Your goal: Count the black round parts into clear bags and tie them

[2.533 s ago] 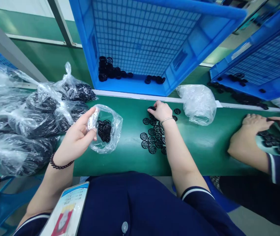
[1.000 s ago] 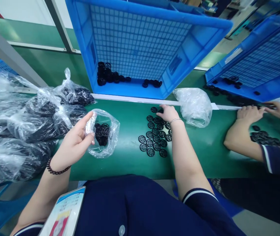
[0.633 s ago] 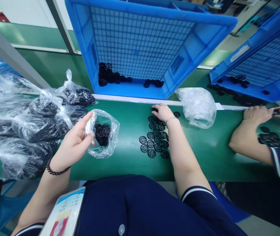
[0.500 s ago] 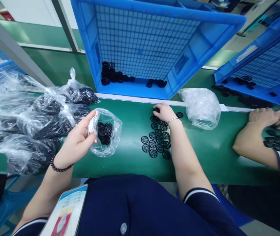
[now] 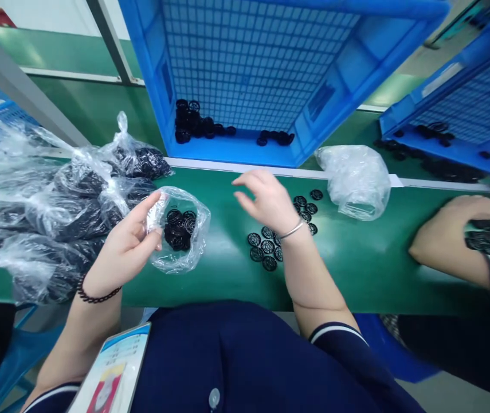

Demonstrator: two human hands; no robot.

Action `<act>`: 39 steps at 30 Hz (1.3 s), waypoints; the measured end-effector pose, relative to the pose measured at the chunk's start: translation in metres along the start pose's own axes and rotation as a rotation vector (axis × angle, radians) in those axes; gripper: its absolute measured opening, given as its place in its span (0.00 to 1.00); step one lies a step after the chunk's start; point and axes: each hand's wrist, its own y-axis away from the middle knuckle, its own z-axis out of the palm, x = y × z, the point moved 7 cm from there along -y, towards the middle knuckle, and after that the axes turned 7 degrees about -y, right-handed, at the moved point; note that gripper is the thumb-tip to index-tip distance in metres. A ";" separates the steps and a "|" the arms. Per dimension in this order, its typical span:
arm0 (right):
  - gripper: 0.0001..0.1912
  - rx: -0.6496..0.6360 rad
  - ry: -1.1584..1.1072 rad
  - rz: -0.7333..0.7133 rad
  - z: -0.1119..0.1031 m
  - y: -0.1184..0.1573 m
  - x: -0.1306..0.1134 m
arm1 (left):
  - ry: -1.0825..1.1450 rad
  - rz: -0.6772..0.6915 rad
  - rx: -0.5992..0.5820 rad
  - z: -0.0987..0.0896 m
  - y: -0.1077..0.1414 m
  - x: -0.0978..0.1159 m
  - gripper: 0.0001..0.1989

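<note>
Left hand (image 5: 126, 246): grip pinched on the rim of the open clear bag (image 5: 199, 241), black wheels (image 5: 179, 229) inside it, all on the green table (image 5: 227, 281). Right hand (image 5: 264, 201): over the table between bag and loose wheels (image 5: 269, 263), thumb and forefinger parted, grip released. Tied bags (image 5: 77, 215) heap left of the left hand; blue crate (image 5: 236, 150) behind, more wheels in it.

Green table (image 5: 223, 281) — black discs (image 5: 269, 263), clear plastic bags (image 5: 51, 218) on it.
</note>
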 end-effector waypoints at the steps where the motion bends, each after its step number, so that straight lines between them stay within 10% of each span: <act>1: 0.14 -0.099 0.096 0.131 -0.002 0.006 0.033 | -0.002 -0.005 0.008 -0.001 0.001 -0.002 0.34; 4: 0.23 -0.490 0.331 0.511 -0.002 0.039 0.119 | 0.004 -0.006 -0.003 0.002 -0.001 -0.004 0.35; 7: 0.29 -0.633 0.387 0.622 0.002 0.064 0.152 | 0.008 0.012 -0.035 0.010 -0.006 0.000 0.35; 20: 0.16 -0.447 0.239 0.496 0.028 0.042 0.135 | 0.016 0.010 -0.017 0.010 -0.003 0.000 0.34; 23: 0.13 -0.375 0.085 0.393 0.024 0.028 0.104 | 0.023 0.013 -0.017 0.011 -0.004 0.002 0.34; 29: 0.14 -0.012 -0.332 -0.196 0.003 -0.001 -0.055 | 0.034 0.055 -0.064 0.018 -0.007 0.011 0.32; 32: 0.20 -0.021 -0.314 -0.285 0.014 -0.007 -0.082 | 0.040 0.061 -0.063 0.015 -0.003 0.011 0.32; 39: 0.20 -0.244 0.200 0.493 0.001 0.037 0.068 | 0.009 -0.006 -0.043 0.007 0.000 -0.002 0.36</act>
